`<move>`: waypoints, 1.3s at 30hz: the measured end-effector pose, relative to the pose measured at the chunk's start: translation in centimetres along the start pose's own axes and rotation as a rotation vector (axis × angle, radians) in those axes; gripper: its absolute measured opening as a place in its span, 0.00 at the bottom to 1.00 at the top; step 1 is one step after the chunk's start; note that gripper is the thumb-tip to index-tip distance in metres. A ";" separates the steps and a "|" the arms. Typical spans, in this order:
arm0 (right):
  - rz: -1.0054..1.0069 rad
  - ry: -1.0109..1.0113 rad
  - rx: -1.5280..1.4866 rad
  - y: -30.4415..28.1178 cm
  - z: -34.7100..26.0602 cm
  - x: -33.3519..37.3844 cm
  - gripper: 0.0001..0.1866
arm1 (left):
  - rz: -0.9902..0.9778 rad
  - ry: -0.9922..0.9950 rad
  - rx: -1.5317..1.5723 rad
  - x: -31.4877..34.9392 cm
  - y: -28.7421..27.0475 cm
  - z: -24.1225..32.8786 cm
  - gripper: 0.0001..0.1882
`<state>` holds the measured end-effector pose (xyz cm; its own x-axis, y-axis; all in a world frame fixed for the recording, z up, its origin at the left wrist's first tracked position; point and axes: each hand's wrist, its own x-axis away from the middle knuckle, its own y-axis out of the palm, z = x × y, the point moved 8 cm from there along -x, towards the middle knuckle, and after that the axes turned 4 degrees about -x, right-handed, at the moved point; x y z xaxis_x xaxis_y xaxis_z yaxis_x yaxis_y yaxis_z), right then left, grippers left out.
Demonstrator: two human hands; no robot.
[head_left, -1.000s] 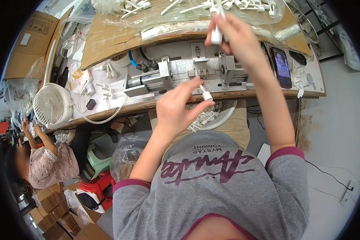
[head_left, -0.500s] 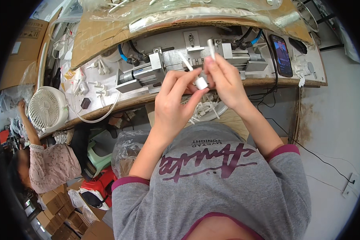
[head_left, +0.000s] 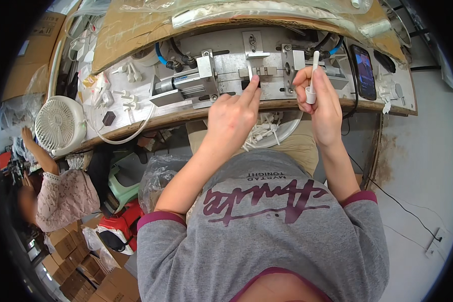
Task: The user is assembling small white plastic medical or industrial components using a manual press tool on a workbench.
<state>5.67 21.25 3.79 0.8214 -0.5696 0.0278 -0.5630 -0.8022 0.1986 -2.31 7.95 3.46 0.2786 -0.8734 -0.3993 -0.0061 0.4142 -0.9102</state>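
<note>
My left hand (head_left: 231,118) reaches over the clamping fixture (head_left: 267,70) on the bench, its index finger stretched out. That fingertip touches the near side of a white plastic stem (head_left: 250,66) lying in the fixture; the left thumb is hidden. To the right, my right hand (head_left: 324,103) is closed around a white plastic part (head_left: 311,94) with a small round cup and a thin stem standing upright. In my lap, below the bench edge, a clear tub (head_left: 289,132) holds several similar white stemmed parts (head_left: 261,130).
Metal cylinder clamps (head_left: 183,88) with blue air hoses flank the fixture. A cardboard sheet (head_left: 131,38) overhangs it. A phone (head_left: 363,73) lies at the right. On the left stand a white fan (head_left: 60,132) and loose white parts (head_left: 131,100). Another person (head_left: 65,199) sits farther left.
My hands were together in front of the fixture, each with a white part. The left has gone forward onto the fixture; the right has moved right, holding the cupped part.
</note>
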 end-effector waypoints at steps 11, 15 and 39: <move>0.085 -0.238 0.303 -0.1 -1.6 0.3 0.15 | 0.015 -0.106 -0.015 0.2 0.0 -1.2 0.15; 0.147 -0.255 0.341 0.0 -2.0 0.5 0.15 | 0.024 -0.104 0.028 -0.1 -0.1 -1.3 0.14; 0.113 -1.050 1.479 4.6 -11.0 -14.8 0.12 | 0.144 -0.128 0.221 0.8 -2.4 -0.4 0.13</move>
<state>-8.12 27.97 15.05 0.7152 -0.0205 -0.6986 -0.6940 0.0974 -0.7133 -2.49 6.14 5.23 0.4093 -0.7679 -0.4928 0.1510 0.5897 -0.7934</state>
